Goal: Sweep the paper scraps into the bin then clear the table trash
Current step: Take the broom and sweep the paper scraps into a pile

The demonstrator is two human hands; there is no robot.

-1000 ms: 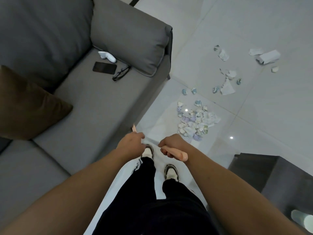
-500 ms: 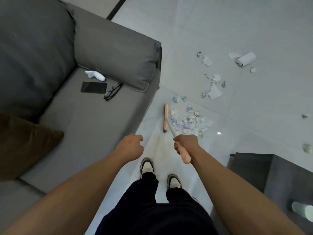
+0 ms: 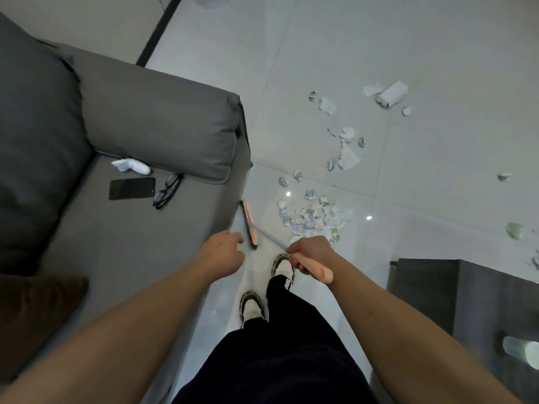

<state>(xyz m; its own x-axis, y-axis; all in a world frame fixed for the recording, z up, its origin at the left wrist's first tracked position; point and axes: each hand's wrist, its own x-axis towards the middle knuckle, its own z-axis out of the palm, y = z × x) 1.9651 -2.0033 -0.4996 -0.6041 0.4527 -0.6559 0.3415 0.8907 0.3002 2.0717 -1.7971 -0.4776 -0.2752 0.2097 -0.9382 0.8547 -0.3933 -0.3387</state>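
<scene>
From the head view, your right hand (image 3: pixel 309 255) is clamped on the broom's pink handle (image 3: pixel 316 268), angling its head (image 3: pixel 249 223) to the sofa (image 3: pixel 140 228) edge at frame centre, likely to drag outward toward the scrap pile (image 3: pixel 316 218) just right. Your left hand (image 3: pixel 223 252) is curled loosely, holding nothing. More scraps (image 3: pixel 347 154) lie upper right; no bin shows.

The left hand (image 3: pixel 223 255) hides the broom head's (image 3: pixel 249 221) near end; the dark surface (image 3: pixel 466 301) runs off the right edge.
</scene>
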